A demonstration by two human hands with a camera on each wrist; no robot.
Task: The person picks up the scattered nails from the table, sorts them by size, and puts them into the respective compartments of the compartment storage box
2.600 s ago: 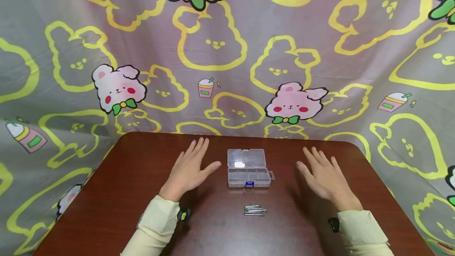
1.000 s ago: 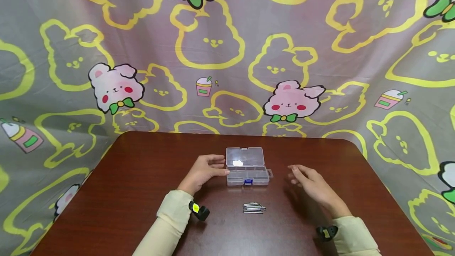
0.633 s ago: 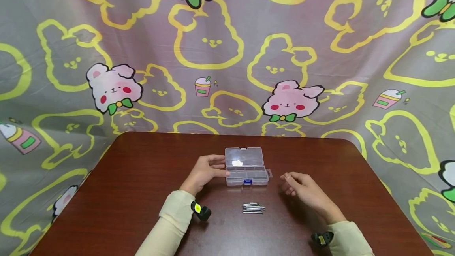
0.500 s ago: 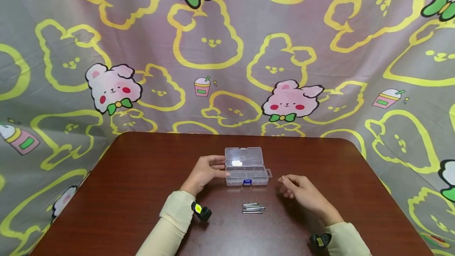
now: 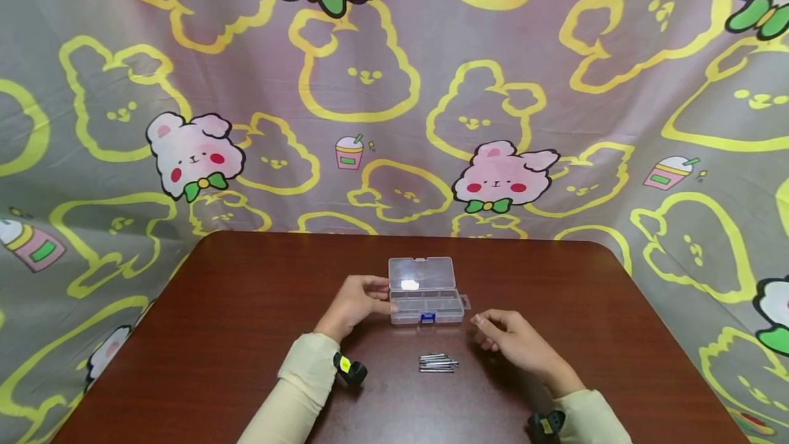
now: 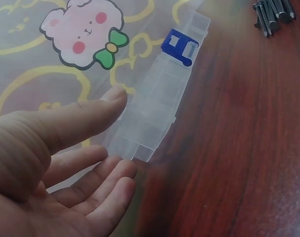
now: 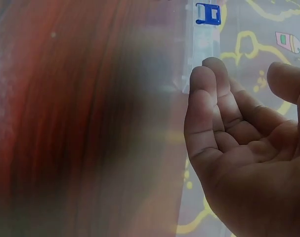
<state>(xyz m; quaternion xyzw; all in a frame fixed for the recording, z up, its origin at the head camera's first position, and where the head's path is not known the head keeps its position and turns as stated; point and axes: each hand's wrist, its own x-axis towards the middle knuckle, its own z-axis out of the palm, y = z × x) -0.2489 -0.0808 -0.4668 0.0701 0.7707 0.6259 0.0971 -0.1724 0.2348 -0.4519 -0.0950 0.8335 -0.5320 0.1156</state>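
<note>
A clear plastic compartment box [image 5: 427, 307] with a blue latch stands with its lid [image 5: 422, 273] raised, hinged at the back. My left hand [image 5: 354, 305] holds its left end, thumb at the front corner and fingers behind; in the left wrist view, the fingertips [image 6: 124, 170] meet the box's end. My right hand [image 5: 518, 340] hovers just right of the box, fingers loosely bent, with nothing between them. In front of the box lies a small pile of metal nails [image 5: 437, 362], to the left of my right fingertips. No contents show in the compartments.
The dark red-brown wooden table [image 5: 259, 279] has a patterned cartoon curtain [image 5: 382, 88] behind it and at both sides. A hanging tab [image 5: 466, 301] juts from the box's right end. Black wrist cameras [image 5: 350, 368] sit at both cuffs.
From raised, spread hands, my left hand has come onto the box's left end and stayed there. My right hand has moved left and nearer, its fingers bending. Box and nails have stayed put.
</note>
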